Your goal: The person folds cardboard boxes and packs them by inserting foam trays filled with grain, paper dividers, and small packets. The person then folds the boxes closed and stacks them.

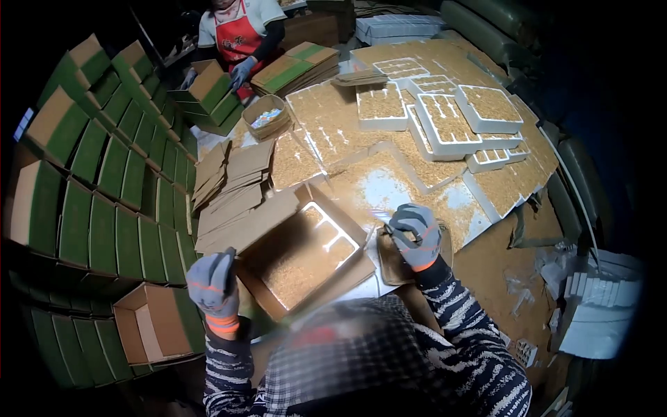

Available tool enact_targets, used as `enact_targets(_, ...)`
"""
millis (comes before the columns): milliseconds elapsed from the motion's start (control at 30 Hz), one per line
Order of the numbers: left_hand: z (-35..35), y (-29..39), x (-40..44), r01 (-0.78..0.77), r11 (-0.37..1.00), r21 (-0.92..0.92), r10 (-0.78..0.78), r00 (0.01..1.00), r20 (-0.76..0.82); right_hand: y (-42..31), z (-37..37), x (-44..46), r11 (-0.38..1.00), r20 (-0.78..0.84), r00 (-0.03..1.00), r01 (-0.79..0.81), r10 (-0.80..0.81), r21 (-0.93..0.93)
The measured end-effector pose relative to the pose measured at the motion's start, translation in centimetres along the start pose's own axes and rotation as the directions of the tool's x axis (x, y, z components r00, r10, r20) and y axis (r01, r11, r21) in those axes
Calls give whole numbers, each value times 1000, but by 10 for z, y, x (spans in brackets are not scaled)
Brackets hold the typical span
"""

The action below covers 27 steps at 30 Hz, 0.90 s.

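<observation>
Two grey-gloved hands of yours in the head view, one either side of an open cardboard box (340, 210). Box sits at an angle right in front of you; inside it, a white divided tray (335, 224) with tan granules (295, 270). Your left hand (214, 288) is at the box's left corner, fingers bunched together; can't tell whether they pinch the cardboard. Your right hand (415, 236) is over a brown container (390, 263) just beside the box, fingers curled toward the thumb; maybe something small and dark between them, too unclear to call. Flat cardboard sheets (237, 161) lie beyond the box, to its left. Green cartons (104, 167) are stacked on your left. Filled white trays (448, 125) are piled across the table. Far side: co-worker (240, 35) in a red apron, gloved hands at an open green carton (211, 86).
</observation>
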<state>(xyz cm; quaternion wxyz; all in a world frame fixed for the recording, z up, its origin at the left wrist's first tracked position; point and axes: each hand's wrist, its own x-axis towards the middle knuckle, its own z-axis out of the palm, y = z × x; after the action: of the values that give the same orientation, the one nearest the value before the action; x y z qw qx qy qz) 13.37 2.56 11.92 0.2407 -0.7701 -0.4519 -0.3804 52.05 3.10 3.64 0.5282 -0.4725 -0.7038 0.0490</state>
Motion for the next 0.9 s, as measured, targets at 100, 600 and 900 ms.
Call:
enact_targets(100,4,16,-7,27,999,-18,-27,999,30,-50,34,38,952,434,855,306,-282,16)
enact_targets(600,39,53,-64,401,848,-347,174,406,897,-17,96,62,996,434,896,82,-93,44)
enact_targets(900,70,6,-200,832,-272,-483,-698,175,694,77,116,34,619,880,411,-762,237,190)
